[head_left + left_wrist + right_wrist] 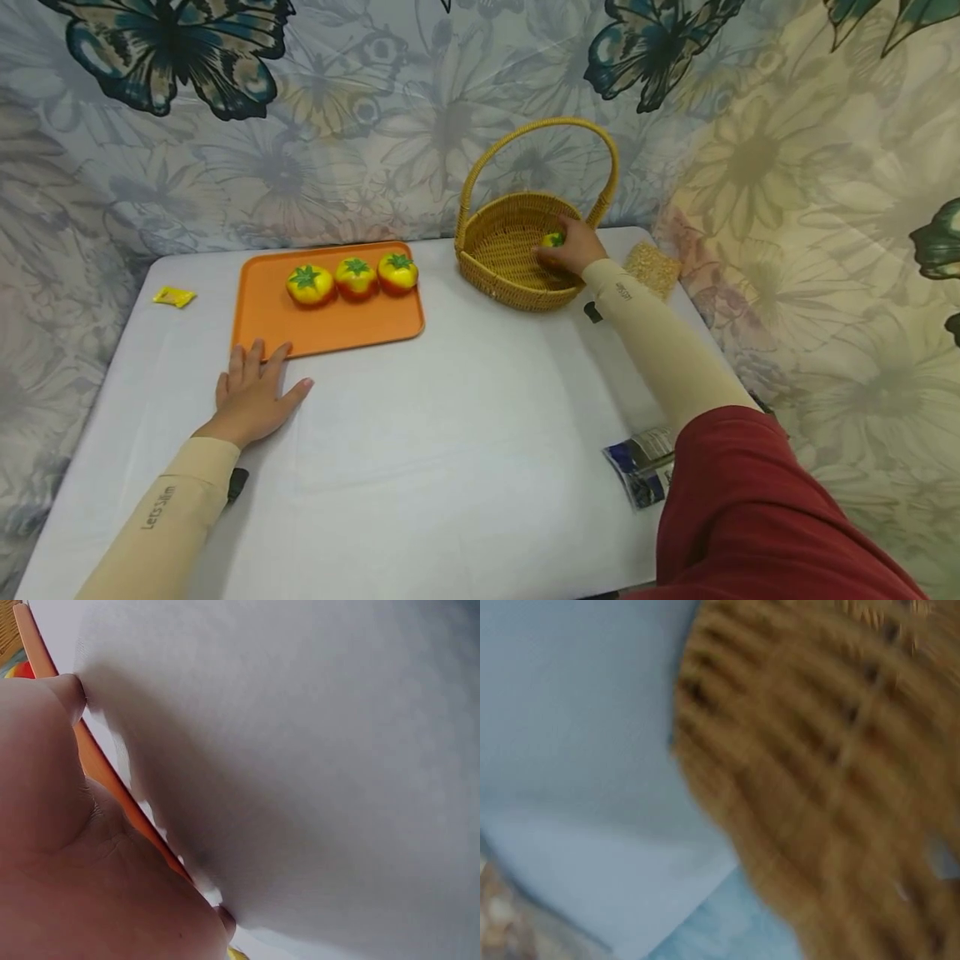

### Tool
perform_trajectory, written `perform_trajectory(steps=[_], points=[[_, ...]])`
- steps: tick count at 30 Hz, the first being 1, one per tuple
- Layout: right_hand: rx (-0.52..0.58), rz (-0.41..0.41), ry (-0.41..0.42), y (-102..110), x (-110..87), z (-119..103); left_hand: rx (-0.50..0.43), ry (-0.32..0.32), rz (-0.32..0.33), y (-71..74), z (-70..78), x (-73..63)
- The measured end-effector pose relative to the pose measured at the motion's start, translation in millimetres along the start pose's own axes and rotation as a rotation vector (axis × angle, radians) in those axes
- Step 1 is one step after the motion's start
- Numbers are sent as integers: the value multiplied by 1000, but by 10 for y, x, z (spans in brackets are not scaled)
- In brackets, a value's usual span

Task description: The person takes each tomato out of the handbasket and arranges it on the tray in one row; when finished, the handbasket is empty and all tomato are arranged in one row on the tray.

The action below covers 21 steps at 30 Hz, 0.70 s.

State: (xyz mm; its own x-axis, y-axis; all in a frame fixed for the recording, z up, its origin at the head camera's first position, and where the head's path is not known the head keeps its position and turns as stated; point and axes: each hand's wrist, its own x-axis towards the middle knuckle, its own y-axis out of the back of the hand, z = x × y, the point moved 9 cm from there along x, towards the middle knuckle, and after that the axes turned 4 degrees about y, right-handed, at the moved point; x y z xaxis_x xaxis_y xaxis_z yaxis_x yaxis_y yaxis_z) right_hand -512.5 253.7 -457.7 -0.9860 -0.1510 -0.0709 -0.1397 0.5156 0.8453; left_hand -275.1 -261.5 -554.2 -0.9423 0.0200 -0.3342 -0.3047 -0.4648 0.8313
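Observation:
My right hand [576,248] reaches over the right rim of a wicker basket [491,271] with a tall arched handle. Its fingers curl round a yellow-and-red persimmon-like fruit [552,239] with a green top, mostly hidden by the hand, inside the basket. In the right wrist view the basket's woven side [802,750] is blurred and the hand is out of sight. My left hand [251,400] lies with fingers spread, fingertips at the front left edge of an orange tray [360,329]. On the tray three similar fruits [356,277] sit in a row.
A small yellow packet [174,297] lies left of the tray. Behind the right forearm stands a clear bag of grainy contents [654,268]. A dark blue and grey packet [637,471] lies at the front right, partly under the red sleeve. Patterned cloth [375,167] hangs behind the white table.

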Motion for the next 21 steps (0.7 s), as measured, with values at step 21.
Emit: perform_trajectory(steps=[21], points=[[164, -63, -86, -273, 149, 173, 7, 24, 18, -12, 5, -8]])
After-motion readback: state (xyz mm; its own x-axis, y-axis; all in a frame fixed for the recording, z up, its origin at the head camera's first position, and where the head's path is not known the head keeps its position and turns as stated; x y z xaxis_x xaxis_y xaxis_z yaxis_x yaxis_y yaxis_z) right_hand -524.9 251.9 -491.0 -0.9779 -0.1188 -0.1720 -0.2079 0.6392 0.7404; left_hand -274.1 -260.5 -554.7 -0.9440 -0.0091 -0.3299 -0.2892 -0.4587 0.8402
